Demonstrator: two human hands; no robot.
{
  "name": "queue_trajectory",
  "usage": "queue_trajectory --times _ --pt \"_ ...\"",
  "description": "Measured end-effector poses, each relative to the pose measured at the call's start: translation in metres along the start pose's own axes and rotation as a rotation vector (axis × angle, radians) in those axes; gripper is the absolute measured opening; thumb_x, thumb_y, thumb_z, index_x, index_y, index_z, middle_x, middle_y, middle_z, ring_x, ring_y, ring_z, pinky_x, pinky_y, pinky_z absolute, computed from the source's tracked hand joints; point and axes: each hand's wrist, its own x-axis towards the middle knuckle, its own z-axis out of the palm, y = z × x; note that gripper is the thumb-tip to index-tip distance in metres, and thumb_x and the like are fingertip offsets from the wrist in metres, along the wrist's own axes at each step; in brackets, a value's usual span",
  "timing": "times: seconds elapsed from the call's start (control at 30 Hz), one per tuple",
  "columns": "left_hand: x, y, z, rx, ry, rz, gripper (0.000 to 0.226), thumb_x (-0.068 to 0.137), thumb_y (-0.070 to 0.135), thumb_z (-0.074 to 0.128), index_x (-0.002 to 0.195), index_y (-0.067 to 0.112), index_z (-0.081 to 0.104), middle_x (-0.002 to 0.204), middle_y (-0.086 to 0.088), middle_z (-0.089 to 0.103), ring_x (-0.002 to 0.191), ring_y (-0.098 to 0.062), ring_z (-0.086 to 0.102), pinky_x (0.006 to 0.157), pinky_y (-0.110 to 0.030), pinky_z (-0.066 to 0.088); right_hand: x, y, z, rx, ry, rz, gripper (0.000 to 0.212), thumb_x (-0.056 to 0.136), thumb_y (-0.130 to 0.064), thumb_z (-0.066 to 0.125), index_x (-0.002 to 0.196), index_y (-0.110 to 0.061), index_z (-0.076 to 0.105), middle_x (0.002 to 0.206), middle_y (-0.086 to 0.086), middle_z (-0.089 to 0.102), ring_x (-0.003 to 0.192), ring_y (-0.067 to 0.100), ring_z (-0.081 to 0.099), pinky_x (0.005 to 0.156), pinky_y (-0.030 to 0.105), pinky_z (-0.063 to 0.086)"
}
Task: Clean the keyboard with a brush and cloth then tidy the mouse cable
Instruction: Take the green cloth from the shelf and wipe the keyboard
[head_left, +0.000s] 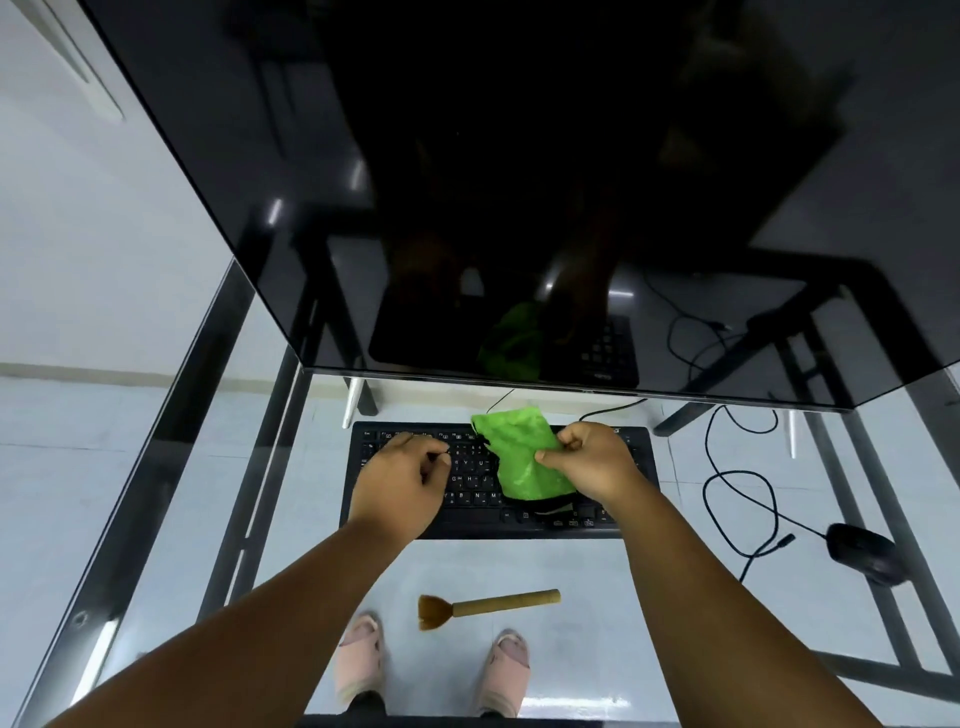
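A black keyboard lies on the glass desk below the monitor. My right hand grips a green cloth that hangs over the keyboard's middle. My left hand rests over the left keys, fingers curled; whether it pinches anything is unclear. A wooden brush with brown bristles lies on the glass near me, bristles to the left. The black mouse sits at the right, its black cable looping loosely across the glass.
A large dark monitor overhangs the far side of the desk. The black desk frame runs along the left edge. My feet in pink slippers show through the glass.
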Motion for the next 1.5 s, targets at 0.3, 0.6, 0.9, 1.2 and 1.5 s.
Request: queue_trajectory --times 0.3,0.6,0.9,1.2,1.5 --pt "0.018 0.054 0.025 -0.549 -0.252 -0.434 0.048 0.088 0.024 0.068 0.131 0.014 0.05 0.106 0.004 0.07 0.082 -0.012 0.067 0.067 -0.019 0.05 -0.006 0.005 -0.014 0.334 -0.091 0.018 0.024 0.082 0.003 0.072 0.085 -0.012 0.054 0.081 0.004 0.069 0.062 0.006 0.066 0.047 0.013 0.045" --pt "0.016 0.064 0.031 -0.801 -0.256 -0.465 0.07 0.078 -0.002 0.075 0.137 0.019 0.044 0.096 -0.014 0.071 0.081 -0.007 0.065 0.065 -0.009 0.046 -0.011 0.015 -0.027 0.496 -0.163 -0.101 0.04 0.082 0.012 0.067 0.103 -0.016 0.048 0.09 0.014 0.07 0.082 0.025 0.064 0.07 0.032 0.05" --pt "0.014 0.066 0.019 -0.456 -0.372 -0.304 0.032 0.08 0.008 0.075 0.111 0.016 0.067 0.069 0.003 0.055 0.067 -0.012 0.054 0.07 -0.026 0.049 -0.023 0.001 -0.04 0.381 -0.237 -0.212 0.028 0.081 0.007 0.071 0.108 0.001 0.064 0.09 0.017 0.071 0.082 0.024 0.067 0.078 0.03 0.057" --pt "0.017 0.056 0.005 -0.23 -0.502 -0.349 0.022 0.089 0.03 0.066 0.096 0.009 0.068 0.096 -0.009 0.071 0.093 -0.023 0.065 0.083 -0.035 0.05 -0.024 -0.009 -0.032 -0.01 -0.177 -0.094 0.034 0.081 -0.036 0.077 0.07 -0.012 0.056 0.065 0.004 0.046 0.061 0.014 0.045 0.06 0.024 0.039" --pt "0.003 0.025 0.02 -0.097 -0.099 -0.276 0.032 0.086 0.028 0.067 0.117 0.024 0.059 0.1 0.004 0.063 0.093 -0.014 0.06 0.075 -0.024 0.048 -0.017 0.001 0.01 -0.264 0.196 -0.506 0.032 0.084 -0.03 0.072 0.113 -0.024 0.061 0.114 -0.008 0.057 0.108 0.013 0.054 0.093 0.031 0.047"
